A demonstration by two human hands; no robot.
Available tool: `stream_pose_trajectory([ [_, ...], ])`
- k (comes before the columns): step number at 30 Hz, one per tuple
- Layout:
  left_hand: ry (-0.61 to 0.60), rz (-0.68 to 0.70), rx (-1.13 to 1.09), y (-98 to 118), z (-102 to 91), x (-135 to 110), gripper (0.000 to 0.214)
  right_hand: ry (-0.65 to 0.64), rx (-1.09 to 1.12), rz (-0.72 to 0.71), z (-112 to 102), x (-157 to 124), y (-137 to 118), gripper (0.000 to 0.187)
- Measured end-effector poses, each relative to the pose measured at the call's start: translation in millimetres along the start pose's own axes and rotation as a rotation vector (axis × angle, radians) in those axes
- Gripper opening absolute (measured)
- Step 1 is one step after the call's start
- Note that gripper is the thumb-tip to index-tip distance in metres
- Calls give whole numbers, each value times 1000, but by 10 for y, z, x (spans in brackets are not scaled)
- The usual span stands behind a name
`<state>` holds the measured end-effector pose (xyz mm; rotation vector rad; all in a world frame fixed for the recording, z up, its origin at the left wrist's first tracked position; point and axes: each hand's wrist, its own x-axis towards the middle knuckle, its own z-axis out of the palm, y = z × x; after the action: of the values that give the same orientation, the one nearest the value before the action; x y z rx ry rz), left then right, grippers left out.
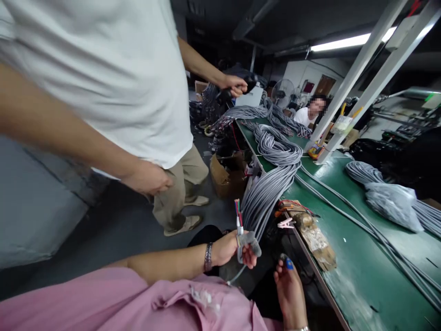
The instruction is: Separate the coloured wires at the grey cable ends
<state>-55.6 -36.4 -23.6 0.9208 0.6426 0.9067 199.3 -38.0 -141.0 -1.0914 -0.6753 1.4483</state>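
Observation:
My left hand (234, 248) is closed around grey cables (239, 230), with grey coverings on some of its fingers. Their stripped ends point up, showing thin coloured wires (237, 206) in red, green and blue. One grey strand runs down from this hand toward my lap. To the right, beside the table edge, my right hand (291, 292) is turned palm up with loosely bent fingers; no object shows in it. Blue tape (289, 264) covers one of its fingertips. A thick hank of grey cable (267, 197) hangs over the table edge just beyond my left hand.
A green table (347, 220) carries more cable coils (275, 145), a plastic bag (392, 204) and a taped wooden block (315, 241) with a pink clip (285, 223). A person in a white shirt (113, 82) stands close at left. A cardboard box (225, 177) sits below the table.

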Motion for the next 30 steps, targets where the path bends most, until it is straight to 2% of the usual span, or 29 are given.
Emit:
stream_pose_trajectory([
  [2,16,4,54,29,-7,-77,48,62,81,66,-14,-110,3,24],
  [4,86,12,105,46,-23,-161,42,110,123,89,-5,-249,-13,28],
  [7,232,21,166,42,-88,-284,31,154,148,78,-4,-445,-29,30],
  [11,337,21,191,23,-266,-359,19,196,118,40,-110,-585,-9,30],
  [14,357,52,208,31,-350,-373,12,281,35,-9,-255,-654,23,33],
  [17,365,80,215,43,-339,-412,11,355,-24,-35,-411,-738,68,35],
  [21,349,86,211,22,-289,-471,7,500,-88,-4,-630,-781,139,25],
  [25,358,93,173,-49,-300,-509,7,621,-158,18,-824,-707,202,21],
  [30,379,113,83,-149,-360,-544,11,613,-345,41,-848,-624,200,12],
])
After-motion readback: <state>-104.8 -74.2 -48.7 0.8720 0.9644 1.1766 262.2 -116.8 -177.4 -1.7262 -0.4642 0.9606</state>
